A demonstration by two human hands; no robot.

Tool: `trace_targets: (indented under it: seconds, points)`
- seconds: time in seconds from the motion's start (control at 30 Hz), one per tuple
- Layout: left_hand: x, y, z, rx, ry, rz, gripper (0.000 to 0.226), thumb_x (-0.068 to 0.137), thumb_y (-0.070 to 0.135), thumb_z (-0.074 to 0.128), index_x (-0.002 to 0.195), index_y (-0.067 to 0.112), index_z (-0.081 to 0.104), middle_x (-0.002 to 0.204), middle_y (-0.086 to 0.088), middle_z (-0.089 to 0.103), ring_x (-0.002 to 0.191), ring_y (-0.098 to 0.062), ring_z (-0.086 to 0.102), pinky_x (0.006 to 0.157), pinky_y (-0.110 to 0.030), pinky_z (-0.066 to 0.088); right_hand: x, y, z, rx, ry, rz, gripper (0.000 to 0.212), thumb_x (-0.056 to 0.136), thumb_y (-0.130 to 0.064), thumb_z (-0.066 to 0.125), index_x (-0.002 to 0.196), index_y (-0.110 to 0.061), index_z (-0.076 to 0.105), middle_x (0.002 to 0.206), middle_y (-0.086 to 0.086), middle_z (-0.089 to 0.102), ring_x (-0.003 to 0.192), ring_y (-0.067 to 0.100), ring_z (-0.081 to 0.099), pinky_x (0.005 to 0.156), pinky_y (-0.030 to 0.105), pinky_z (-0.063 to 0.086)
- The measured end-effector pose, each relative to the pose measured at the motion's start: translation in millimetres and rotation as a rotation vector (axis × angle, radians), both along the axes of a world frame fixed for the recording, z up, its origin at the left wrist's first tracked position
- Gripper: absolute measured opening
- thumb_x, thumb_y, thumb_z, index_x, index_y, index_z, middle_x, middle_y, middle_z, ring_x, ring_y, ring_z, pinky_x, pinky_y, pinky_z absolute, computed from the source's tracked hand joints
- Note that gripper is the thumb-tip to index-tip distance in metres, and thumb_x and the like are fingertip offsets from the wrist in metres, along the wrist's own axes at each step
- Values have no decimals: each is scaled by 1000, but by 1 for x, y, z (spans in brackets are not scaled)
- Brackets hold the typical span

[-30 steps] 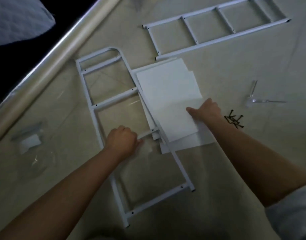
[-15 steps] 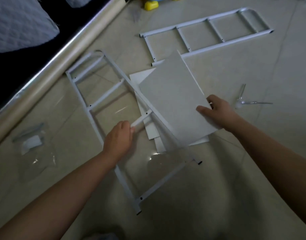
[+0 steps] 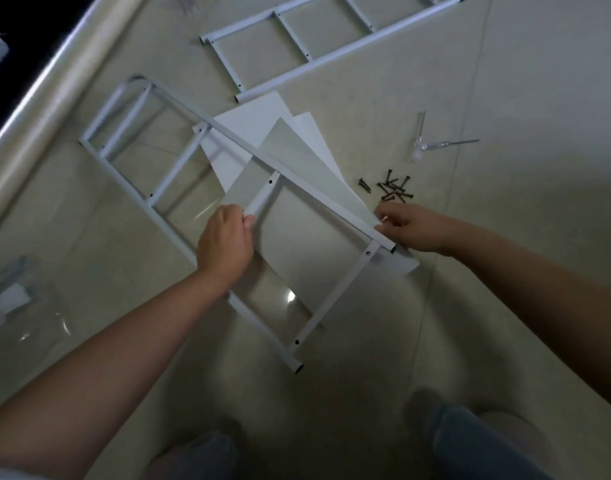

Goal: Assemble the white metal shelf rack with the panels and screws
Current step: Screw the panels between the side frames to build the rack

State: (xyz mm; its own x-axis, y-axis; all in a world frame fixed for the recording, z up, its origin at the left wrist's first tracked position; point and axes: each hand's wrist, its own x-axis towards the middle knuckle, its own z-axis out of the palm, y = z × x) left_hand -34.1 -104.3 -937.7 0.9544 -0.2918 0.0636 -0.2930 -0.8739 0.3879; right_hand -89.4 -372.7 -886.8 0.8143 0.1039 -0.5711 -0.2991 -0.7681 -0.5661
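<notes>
Our left hand (image 3: 224,242) is clenched round a rung (image 3: 262,199) of the near side frame (image 3: 297,186). Our right hand (image 3: 406,226) pinches the edge of a grey panel (image 3: 307,237) held behind that frame. We judge this the first panel fitting; next its edge must meet the rung's holes. We count two frames, the far frame (image 3: 331,56) on the floor (image 3: 505,237), three panels, two white panels (image 3: 255,116) lying flat, and a screw heap (image 3: 392,189) too tangled to number.
</notes>
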Motion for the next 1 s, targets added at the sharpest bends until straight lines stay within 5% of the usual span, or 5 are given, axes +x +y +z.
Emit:
trace_targets:
  seconds: [0.17, 0.4, 0.67, 0.83, 1.0]
  points:
    - [4, -4, 3, 73, 60, -32, 31, 97, 20, 41, 86, -7, 54, 92, -27, 54, 85, -38, 52, 67, -40, 34, 1, 5, -17, 34, -83, -276, 19, 96, -16, 41, 87, -7, 55, 77, 2, 48, 70, 16, 45, 54, 22, 28]
    - [7, 7, 20, -151, -96, 89, 38, 91, 22, 32, 75, -8, 50, 72, -26, 52, 64, -39, 53, 55, -38, 38, -5, 0, -4, -28, -499, -84, 41, 82, -29, 34, 94, 3, 56, 76, 8, 54, 66, 19, 44, 55, 24, 21]
    - [38, -3, 42, -256, -25, 218, 30, 92, 30, 53, 95, 0, 48, 81, -7, 43, 75, -23, 44, 62, -29, 24, 8, 0, 13, -60, -299, 41, 9, 86, -10, 58, 82, -10, 50, 66, -5, 47, 61, 12, 43, 56, 8, 33]
    - [38, 14, 39, -248, -60, 182, 23, 96, 20, 46, 82, 1, 46, 75, -15, 47, 74, -32, 49, 60, -30, 25, 7, 10, 19, -165, -532, 29, 19, 88, -10, 54, 100, 3, 60, 86, 17, 64, 75, 30, 57, 60, 27, 29]
    - [40, 30, 51, -289, -135, 152, 24, 96, 17, 47, 75, 8, 41, 67, -7, 40, 65, -22, 40, 56, -29, 19, 6, 4, 45, -295, -774, 298, 19, 78, -15, 52, 88, -4, 64, 64, 12, 64, 53, 30, 59, 48, 31, 46]
